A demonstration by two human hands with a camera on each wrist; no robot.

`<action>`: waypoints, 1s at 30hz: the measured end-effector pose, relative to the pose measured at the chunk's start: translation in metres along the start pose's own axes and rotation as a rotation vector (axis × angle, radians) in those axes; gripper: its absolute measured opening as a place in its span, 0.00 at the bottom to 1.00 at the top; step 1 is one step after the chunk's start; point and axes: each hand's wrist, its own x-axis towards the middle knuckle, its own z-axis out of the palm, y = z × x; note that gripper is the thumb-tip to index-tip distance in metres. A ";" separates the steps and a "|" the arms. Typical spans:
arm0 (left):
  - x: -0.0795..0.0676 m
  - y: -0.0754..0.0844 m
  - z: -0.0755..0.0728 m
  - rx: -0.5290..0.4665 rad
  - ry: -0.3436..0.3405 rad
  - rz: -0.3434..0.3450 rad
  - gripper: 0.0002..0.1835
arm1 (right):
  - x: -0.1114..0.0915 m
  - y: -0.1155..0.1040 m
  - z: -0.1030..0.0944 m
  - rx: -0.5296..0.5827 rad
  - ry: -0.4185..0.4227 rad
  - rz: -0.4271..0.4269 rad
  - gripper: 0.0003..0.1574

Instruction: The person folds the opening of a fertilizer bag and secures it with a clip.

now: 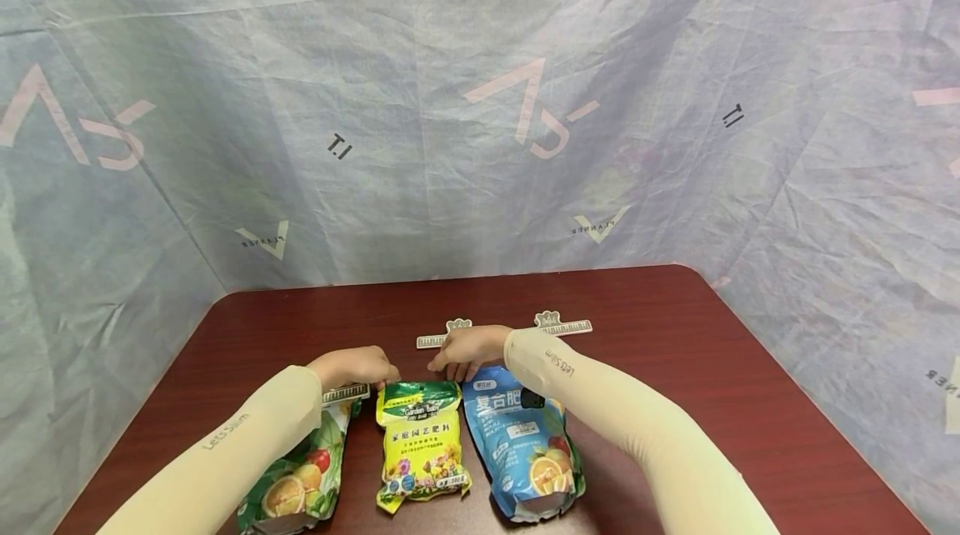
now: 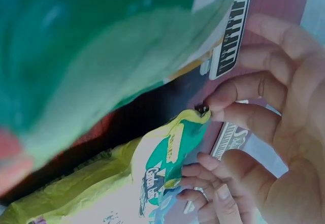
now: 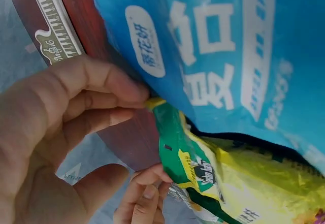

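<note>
A yellow-and-green fertilizer bag (image 1: 422, 443) lies on the table between both hands. My left hand (image 1: 356, 367) is at its top left corner; in the left wrist view, bent fingertips touch that corner (image 2: 202, 109) while the thumb stands apart. At the top right corner is my right hand (image 1: 468, 349), with fingertips against the edge and the thumb away from the bag in the right wrist view. A blue fertilizer bag (image 1: 510, 452) lies under the right forearm. Left of the yellow bag, a green fertilizer bag (image 1: 300, 477) with fruit pictures is partly hidden by the left sleeve.
A piano-key clip (image 1: 347, 393) sits at the green bag's top. Behind the right hand, two more piano-key clips (image 1: 430, 342) (image 1: 573, 327) lie on the dark red table (image 1: 645, 302). A grey printed cloth (image 1: 420, 143) surrounds the table's back and sides.
</note>
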 end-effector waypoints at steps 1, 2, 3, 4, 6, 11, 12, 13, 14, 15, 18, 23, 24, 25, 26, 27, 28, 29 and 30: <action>0.000 0.000 0.000 -0.013 0.005 0.005 0.18 | 0.000 0.000 -0.001 0.006 -0.005 0.002 0.23; 0.000 0.000 0.000 -0.021 0.009 0.010 0.18 | 0.000 0.000 -0.001 0.011 -0.010 0.003 0.23; 0.000 -0.001 0.000 -0.031 0.010 0.014 0.18 | 0.000 0.000 -0.002 0.014 -0.012 0.003 0.24; 0.000 -0.001 0.000 -0.042 0.008 0.018 0.17 | -0.001 0.000 -0.002 0.021 -0.014 0.006 0.24; 0.001 -0.002 -0.002 -0.057 0.000 0.023 0.13 | -0.001 -0.001 -0.003 0.028 -0.019 0.011 0.24; 0.001 -0.003 -0.006 -0.082 -0.033 0.001 0.17 | -0.001 0.000 -0.003 0.038 -0.025 0.019 0.22; 0.001 -0.003 -0.007 -0.083 -0.036 -0.007 0.17 | 0.000 0.000 -0.003 0.041 -0.025 0.020 0.22; 0.002 -0.003 -0.007 -0.083 -0.036 -0.012 0.17 | 0.000 0.000 -0.003 0.046 -0.025 0.022 0.21; 0.002 -0.003 -0.007 -0.087 -0.036 -0.015 0.17 | 0.001 0.000 -0.003 0.050 -0.023 0.024 0.20; 0.002 -0.002 -0.008 -0.096 -0.037 -0.013 0.17 | 0.001 0.000 -0.002 0.056 -0.025 0.027 0.19; 0.001 -0.002 -0.008 -0.120 -0.036 -0.005 0.14 | 0.001 0.000 -0.001 0.074 -0.036 0.030 0.16; 0.001 -0.002 -0.010 -0.120 -0.043 0.046 0.11 | 0.002 0.001 -0.001 0.077 -0.073 0.016 0.10; 0.001 -0.003 -0.010 -0.116 -0.045 0.059 0.12 | 0.002 0.001 -0.001 0.073 -0.079 0.012 0.09; 0.000 -0.003 -0.011 -0.109 -0.048 0.073 0.13 | 0.002 0.001 -0.001 0.069 -0.083 0.008 0.08; 0.000 -0.003 -0.011 -0.103 -0.052 0.085 0.13 | 0.002 0.001 -0.002 0.066 -0.089 0.003 0.07; 0.000 -0.004 -0.012 -0.091 -0.055 0.099 0.12 | 0.002 0.001 -0.002 0.063 -0.090 -0.001 0.06; 0.000 -0.004 -0.013 -0.084 -0.055 0.107 0.11 | 0.002 0.001 -0.002 0.060 -0.091 -0.004 0.05; 0.000 -0.004 -0.014 -0.081 -0.057 0.115 0.09 | 0.002 0.001 -0.003 0.058 -0.092 -0.008 0.05; 0.000 -0.004 -0.014 -0.083 -0.060 0.121 0.08 | 0.002 0.001 -0.003 0.059 -0.092 -0.010 0.05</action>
